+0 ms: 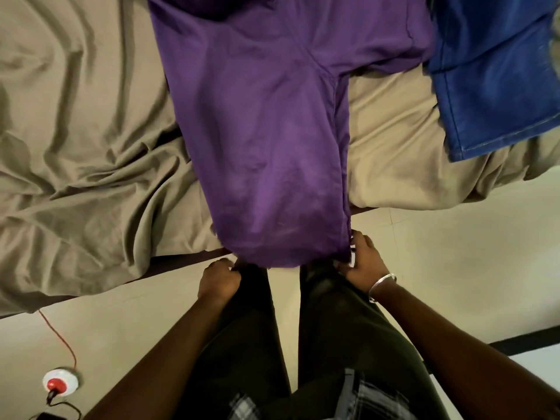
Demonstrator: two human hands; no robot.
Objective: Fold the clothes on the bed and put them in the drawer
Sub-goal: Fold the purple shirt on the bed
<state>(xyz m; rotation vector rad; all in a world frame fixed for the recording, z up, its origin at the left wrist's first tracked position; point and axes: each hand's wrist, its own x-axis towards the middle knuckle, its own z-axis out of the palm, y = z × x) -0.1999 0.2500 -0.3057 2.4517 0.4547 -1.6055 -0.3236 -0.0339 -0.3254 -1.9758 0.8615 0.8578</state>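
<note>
Two hands grip the near hem of a purple shirt (266,140) that lies spread over the bed's (75,131) wrinkled tan sheet and hangs past its edge: the left hand (219,281) curls round one corner, the right hand (362,262), with a metal bangle (382,283) at the wrist, pinches the other. Blue jeans (497,77) lie on the bed at far right. On the pale tiled floor (439,253), a red cord (59,338) runs to a round white device (61,384).

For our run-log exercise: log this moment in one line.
hands: left, right grip purple shirt hem | blue jeans unfolded on bed
</note>
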